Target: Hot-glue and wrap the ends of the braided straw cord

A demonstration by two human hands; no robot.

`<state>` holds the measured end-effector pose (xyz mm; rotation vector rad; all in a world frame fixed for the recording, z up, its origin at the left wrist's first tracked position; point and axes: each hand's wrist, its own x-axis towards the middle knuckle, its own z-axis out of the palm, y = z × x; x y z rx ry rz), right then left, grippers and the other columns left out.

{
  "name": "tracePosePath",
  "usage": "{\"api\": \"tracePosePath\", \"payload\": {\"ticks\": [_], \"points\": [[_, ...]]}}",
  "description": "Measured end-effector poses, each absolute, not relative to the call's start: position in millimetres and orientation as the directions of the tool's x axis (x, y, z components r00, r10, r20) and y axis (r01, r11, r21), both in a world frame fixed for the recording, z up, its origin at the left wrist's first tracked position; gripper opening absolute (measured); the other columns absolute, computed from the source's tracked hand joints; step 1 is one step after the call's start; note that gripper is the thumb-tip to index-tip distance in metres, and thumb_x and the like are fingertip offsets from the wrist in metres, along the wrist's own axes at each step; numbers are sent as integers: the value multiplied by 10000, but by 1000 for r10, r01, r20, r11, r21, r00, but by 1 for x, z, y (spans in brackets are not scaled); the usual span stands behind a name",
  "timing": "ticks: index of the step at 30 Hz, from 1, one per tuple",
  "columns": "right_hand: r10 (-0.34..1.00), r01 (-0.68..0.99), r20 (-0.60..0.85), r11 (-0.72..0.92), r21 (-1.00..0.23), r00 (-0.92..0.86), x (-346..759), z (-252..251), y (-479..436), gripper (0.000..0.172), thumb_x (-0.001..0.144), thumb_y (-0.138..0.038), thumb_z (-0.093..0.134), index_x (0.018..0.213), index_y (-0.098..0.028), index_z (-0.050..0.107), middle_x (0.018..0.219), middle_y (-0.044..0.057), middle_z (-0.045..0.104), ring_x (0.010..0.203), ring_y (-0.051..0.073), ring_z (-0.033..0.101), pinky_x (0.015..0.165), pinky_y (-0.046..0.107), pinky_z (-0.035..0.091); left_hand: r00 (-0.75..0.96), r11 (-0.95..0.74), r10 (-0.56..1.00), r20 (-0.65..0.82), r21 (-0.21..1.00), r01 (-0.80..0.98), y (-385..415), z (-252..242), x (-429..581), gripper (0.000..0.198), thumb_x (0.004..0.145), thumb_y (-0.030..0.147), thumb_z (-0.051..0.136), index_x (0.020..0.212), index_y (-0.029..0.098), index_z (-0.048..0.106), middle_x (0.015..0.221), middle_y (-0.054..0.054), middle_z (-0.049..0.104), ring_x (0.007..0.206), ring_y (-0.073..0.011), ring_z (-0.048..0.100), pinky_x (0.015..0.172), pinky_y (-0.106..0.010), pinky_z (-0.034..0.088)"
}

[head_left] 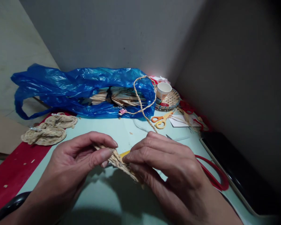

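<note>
Between my two hands, above the pale green table top, is a small piece of braided straw-coloured fibre (118, 161). My left hand (77, 162) pinches its upper left end between thumb and fingers. The fingers of my right hand (165, 162) are closed on its right side and hide part of it. A thin braided cord (140, 101) loops over the blue bag and runs down behind my right hand, with a pink binder clip (122, 111) at its other end. Two coiled braided pieces (45, 134) with metal clips lie at the left.
A blue plastic bag (61, 84) holding dried fibre (121, 96) lies at the back. Behind right are a woven basket (174, 98), white cup (164, 90) and orange-yellow scissors (162, 120). Red handles (216, 173) and a black phone-like slab (236, 168) lie right.
</note>
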<state>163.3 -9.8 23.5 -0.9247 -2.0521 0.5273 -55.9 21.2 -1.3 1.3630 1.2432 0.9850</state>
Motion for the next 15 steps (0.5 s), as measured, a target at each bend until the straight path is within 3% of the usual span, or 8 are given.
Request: {"api": "tracePosePath", "payload": {"ticks": [8,11,15], "points": [[757,531,467,653,-540,-456,159,13,-9,259,982,-109,498,847,-146,715,756,31,652,752,188,540,606,330,451,119,60,989,-86,976,208,20,-6,-52,153,749,477,829,794,334,796,602,37,701,544,-140,615,489,-184,512],[760,558,462,650,-517,-458,154,8,-10,313,987,-97,431,853,-142,710,773,46,651,763,203,547,602,346,454,130,83,985,-113,972,219,22,-9,-52,169,760,486,822,820,330,793,695,29,747,617,-151,653,532,-187,539],[792,597,462,607,-525,-399,150,4,-11,172,988,-176,537,906,-140,684,846,51,656,814,207,590,666,342,503,129,86,985,-117,971,224,23,-9,-52,202,777,495,812,874,320,783,718,30,734,651,-146,651,568,-179,542]]}}
